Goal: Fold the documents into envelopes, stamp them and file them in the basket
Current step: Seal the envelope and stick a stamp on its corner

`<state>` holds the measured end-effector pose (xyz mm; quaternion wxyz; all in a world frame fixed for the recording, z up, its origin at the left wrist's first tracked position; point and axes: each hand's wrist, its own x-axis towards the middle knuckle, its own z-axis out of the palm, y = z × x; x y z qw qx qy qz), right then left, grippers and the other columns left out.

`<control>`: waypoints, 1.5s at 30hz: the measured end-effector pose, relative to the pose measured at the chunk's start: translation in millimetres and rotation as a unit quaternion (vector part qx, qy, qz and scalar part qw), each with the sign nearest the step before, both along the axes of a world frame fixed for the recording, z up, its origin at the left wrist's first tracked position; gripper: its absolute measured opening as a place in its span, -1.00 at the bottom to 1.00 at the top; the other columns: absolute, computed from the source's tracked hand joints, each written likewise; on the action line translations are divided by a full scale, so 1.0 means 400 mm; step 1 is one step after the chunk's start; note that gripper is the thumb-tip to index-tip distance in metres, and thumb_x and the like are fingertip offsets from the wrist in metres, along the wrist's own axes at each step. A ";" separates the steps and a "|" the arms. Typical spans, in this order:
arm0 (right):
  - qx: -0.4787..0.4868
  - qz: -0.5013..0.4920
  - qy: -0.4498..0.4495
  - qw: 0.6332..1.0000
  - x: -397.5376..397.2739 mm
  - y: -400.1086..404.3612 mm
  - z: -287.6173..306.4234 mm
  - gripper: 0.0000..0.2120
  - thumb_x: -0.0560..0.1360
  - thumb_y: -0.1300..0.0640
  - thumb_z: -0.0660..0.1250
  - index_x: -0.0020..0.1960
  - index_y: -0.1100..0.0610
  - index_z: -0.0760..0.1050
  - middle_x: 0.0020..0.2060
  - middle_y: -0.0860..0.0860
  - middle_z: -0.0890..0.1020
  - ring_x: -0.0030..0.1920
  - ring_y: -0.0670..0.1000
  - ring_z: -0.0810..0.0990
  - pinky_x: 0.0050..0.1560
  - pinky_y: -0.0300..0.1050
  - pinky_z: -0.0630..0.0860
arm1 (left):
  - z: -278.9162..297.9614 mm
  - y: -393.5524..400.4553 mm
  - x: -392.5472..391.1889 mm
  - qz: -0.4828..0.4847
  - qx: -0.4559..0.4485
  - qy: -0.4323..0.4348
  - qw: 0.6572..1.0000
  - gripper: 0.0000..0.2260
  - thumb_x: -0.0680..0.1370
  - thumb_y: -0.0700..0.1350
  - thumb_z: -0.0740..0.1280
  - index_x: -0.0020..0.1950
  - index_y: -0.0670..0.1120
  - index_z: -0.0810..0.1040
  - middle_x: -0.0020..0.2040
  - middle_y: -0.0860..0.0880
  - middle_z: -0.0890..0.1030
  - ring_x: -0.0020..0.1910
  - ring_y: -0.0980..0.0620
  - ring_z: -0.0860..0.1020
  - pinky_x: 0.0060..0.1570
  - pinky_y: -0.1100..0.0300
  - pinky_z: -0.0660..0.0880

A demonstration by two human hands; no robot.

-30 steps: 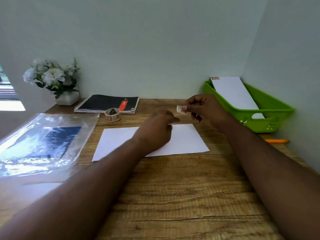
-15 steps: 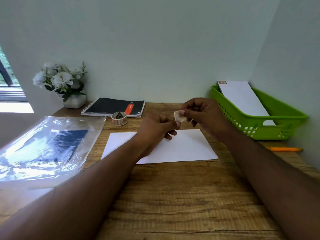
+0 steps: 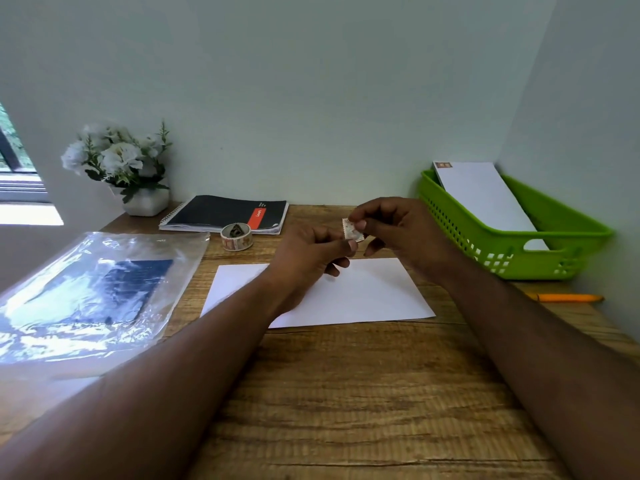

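A small stamp (image 3: 351,230) is held in the air above the desk, pinched from above by my right hand (image 3: 398,230) and from below by the thumb and finger of my left hand (image 3: 311,254). Under both hands a white envelope (image 3: 374,292) lies flat on the wooden desk. A roll of stamps (image 3: 236,236) stands behind it to the left. The green basket (image 3: 512,258) sits at the right against the wall, with one stamped white envelope (image 3: 481,195) leaning inside it.
A clear plastic sleeve (image 3: 86,292) with a dark sheet inside covers the desk's left side. A black spiral notebook (image 3: 221,213) and a white flower pot (image 3: 138,188) stand at the back. An orange pen (image 3: 564,298) lies near the right wall.
My left hand has lifted off the envelope and come up to the stamp that my right hand holds; both now pinch it. The camera view has shifted slightly.
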<state>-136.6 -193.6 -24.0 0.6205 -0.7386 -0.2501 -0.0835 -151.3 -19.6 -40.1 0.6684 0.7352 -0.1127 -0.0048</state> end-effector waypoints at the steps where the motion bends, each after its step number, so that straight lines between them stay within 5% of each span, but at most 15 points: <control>1: -0.002 0.004 0.008 1.000 0.002 -0.003 -0.002 -0.84 0.46 0.38 0.36 -0.04 0.19 0.61 -0.11 0.11 0.67 -0.12 0.05 0.64 -0.27 -0.11 0.59 | 0.001 0.001 -0.001 0.001 0.000 0.004 1.000 -0.91 0.50 -0.19 0.44 -0.06 -0.20 0.68 -0.19 -0.11 0.69 -0.25 0.04 0.62 -0.28 0.22 0.54; 4: -0.008 0.004 0.020 1.000 0.007 -0.009 -0.003 -0.80 0.42 0.39 0.40 -0.01 0.18 0.62 -0.09 0.09 0.69 -0.11 0.01 0.66 -0.25 -0.18 0.58 | -0.003 0.000 -0.003 0.023 0.030 -0.012 0.999 -0.87 0.49 -0.08 0.45 -0.16 -0.14 0.68 -0.24 -0.04 0.68 -0.24 0.07 0.59 -0.28 0.26 0.50; 6: -0.005 -0.017 0.022 1.000 0.012 -0.022 0.001 -0.78 0.40 0.41 0.41 0.00 0.19 0.63 -0.11 0.06 0.70 -0.13 -0.04 0.65 -0.25 -0.21 0.57 | -0.012 0.003 0.000 0.060 0.146 -0.084 0.984 -0.81 0.51 0.02 0.42 -0.22 -0.07 0.65 -0.30 0.11 0.63 -0.26 0.16 0.55 -0.29 0.43 0.37; 10: -0.051 -0.074 0.065 0.994 0.017 -0.075 0.021 -0.76 0.38 0.38 0.45 0.00 0.14 0.65 -0.08 0.09 0.69 -0.12 -0.03 0.65 -0.21 -0.20 0.57 | -0.020 -0.004 0.004 0.024 0.360 -0.180 0.915 -0.63 0.54 0.11 0.35 0.32 0.04 0.54 0.29 0.08 0.55 0.27 0.09 0.47 0.25 0.18 0.41; 15: -0.231 -0.113 0.122 0.959 0.012 -0.118 0.026 -0.76 0.41 0.37 0.44 0.07 0.22 0.65 -0.07 0.08 0.69 -0.13 -0.02 0.63 -0.28 -0.27 0.55 | -0.024 -0.029 0.009 -0.015 0.453 -0.230 0.861 -0.58 0.57 0.12 0.30 0.40 0.05 0.46 0.39 0.03 0.46 0.39 0.02 0.35 0.37 0.10 0.28; 19: -0.263 -0.118 0.151 0.946 0.012 -0.123 0.032 -0.78 0.39 0.37 0.46 0.02 0.24 0.66 -0.14 0.10 0.68 -0.28 -0.11 0.63 -0.31 -0.28 0.56 | -0.019 -0.045 0.009 -0.020 0.485 -0.256 0.836 -0.59 0.59 0.02 0.28 0.43 0.03 0.42 0.42 0.02 0.43 0.42 0.00 0.30 0.35 0.14 0.25; 29: -0.317 -0.117 0.192 0.921 0.011 -0.108 0.024 -0.79 0.39 0.39 0.45 0.02 0.27 0.64 -0.12 0.19 0.69 -0.24 0.00 0.64 -0.25 -0.19 0.62 | -0.039 -0.066 0.003 -0.056 0.575 -0.274 0.769 -0.64 0.64 0.07 0.11 0.29 -0.05 0.54 0.22 -0.05 0.56 0.20 -0.05 0.46 0.19 0.01 0.44; 35: -0.337 -0.130 0.190 0.913 0.013 -0.093 0.023 -0.78 0.40 0.40 0.44 0.03 0.26 0.64 -0.14 0.16 0.68 -0.23 0.01 0.64 -0.25 -0.18 0.62 | -0.046 -0.067 0.011 -0.079 0.581 -0.255 0.769 -0.59 0.66 0.06 0.05 0.49 0.01 0.33 0.41 -0.03 0.41 0.34 -0.06 0.35 0.30 0.02 0.30; 45: -0.421 -0.145 0.153 0.882 0.015 -0.073 0.023 -0.76 0.42 0.39 0.42 0.07 0.24 0.64 -0.09 0.13 0.67 -0.24 -0.04 0.61 -0.24 -0.21 0.59 | -0.059 -0.064 0.022 -0.095 0.588 -0.249 0.764 -0.59 0.67 0.08 0.02 0.53 0.20 0.17 0.50 -0.04 0.26 0.43 -0.10 0.22 0.37 -0.07 0.18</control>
